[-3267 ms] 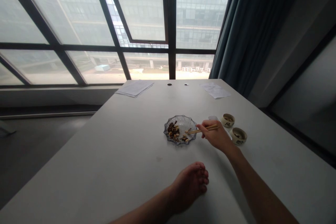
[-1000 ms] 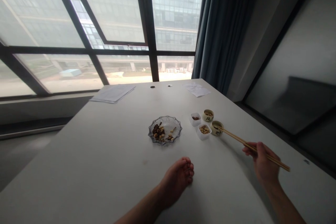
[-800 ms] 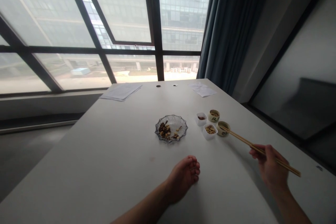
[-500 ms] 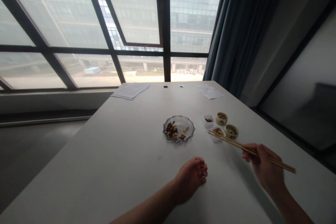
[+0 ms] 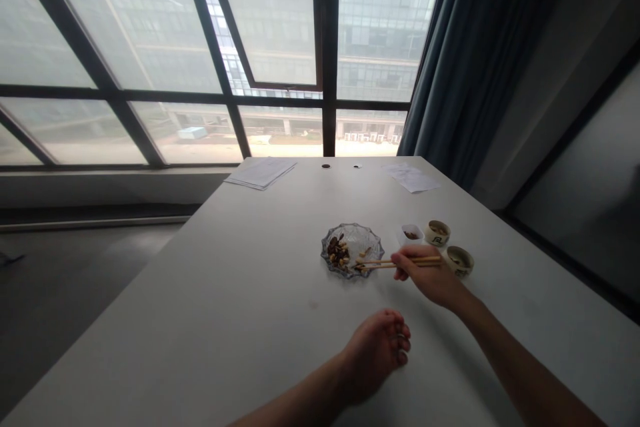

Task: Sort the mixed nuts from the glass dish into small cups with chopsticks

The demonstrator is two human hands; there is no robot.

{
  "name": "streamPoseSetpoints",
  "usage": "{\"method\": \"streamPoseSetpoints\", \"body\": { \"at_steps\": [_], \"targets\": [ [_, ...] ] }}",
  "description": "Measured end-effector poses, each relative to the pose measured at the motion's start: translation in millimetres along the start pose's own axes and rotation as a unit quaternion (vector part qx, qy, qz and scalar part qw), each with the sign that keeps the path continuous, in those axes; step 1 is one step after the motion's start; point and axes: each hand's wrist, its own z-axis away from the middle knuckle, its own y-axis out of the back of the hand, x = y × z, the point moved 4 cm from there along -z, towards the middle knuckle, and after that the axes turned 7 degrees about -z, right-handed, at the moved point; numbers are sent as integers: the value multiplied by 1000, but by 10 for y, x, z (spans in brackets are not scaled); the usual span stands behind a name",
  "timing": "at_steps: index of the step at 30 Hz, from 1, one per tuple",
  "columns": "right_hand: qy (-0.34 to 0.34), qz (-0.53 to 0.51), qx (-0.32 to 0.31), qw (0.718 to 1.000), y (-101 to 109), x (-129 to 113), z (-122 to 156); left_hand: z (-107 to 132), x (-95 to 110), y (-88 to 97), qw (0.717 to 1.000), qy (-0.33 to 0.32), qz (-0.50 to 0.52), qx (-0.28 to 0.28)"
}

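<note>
My right hand [image 5: 431, 278] grips a pair of wooden chopsticks [image 5: 376, 264], whose tips reach into the right side of a scalloped glass dish [image 5: 372, 237]. Inside the dish, a heap of dark pieces and pale nut-like bits [image 5: 339, 255] fills the left side, while a few small pale bits lie near the chopstick tips. Whether the tips pinch a piece is too small to tell. My left hand [image 5: 377, 355] rests on its side on the table, fingers curled in, with nothing visible in them.
Right of the dish stand a small white plastic cup [image 5: 411, 236] and two patterned ceramic cups, one farther back [image 5: 437, 238] and one nearer [image 5: 460, 263]. Papers [image 5: 261, 173] lie at the white table's [image 5: 225, 293] far left, with another sheet [image 5: 411, 178] far right.
My right hand has moved left with the chopsticks, from the small cups to the glass dish. It now covers the nearer plastic cup. My left hand stays on the table; the view has shifted slightly.
</note>
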Motion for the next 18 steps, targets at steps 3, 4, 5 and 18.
{"method": "streamPoseSetpoints", "body": {
  "at_steps": [3,4,5,18],
  "targets": [
    [-9,18,-25,999,-91,-48,-91,-9,-13,12,1000,1,2,2],
    [-8,23,-27,999,-115,-54,-111,-9,-15,14,1000,1,1,3],
    [-5,26,-27,999,-134,-54,-126,-8,-16,14,1000,1,1,4],
    [-16,-10,52,998,-21,62,-163,-12,-16,18,1000,2,0,6]
  ]
}}
